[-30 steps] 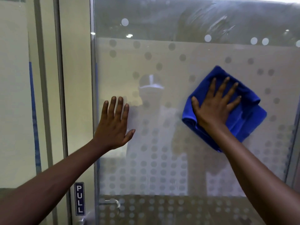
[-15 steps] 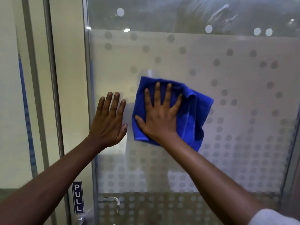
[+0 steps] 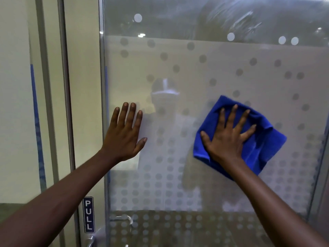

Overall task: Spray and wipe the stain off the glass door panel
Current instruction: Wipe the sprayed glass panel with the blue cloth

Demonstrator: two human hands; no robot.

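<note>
Half a second ago my right hand (image 3: pixel 227 138) and the blue microfiber cloth (image 3: pixel 249 139) sat left of the frame's centre, almost touching my left hand (image 3: pixel 124 134). Now the cloth has swept back to the right of centre, well apart from the left hand, much as it lay a second ago though lower. My left hand has barely shifted against the pane.

My right palm lies flat on the cloth with all five fingers spread wide, pressing it to the glass door panel (image 3: pixel 204 72) rather than closing round it. The cloth is soft and napped, bunched into an uneven four-cornered shape with folds along its upper right edge. My left hand is flat and bare on the glass near the panel's left edge, fingers straight and close together, thumb out to the right, holding nothing.

The panel fills the centre and right of the frame. It is frosted in a broad band, dotted with round spots that grow denser toward the bottom. Above the band, at upper right, the clear glass carries whitish streaky smears (image 3: pixel 240 18). A narrow blue PULL sign (image 3: pixel 88 214) stands at lower left beside the metal frame (image 3: pixel 102 86), with a metal door handle (image 3: pixel 122 219) showing through the glass.
</note>
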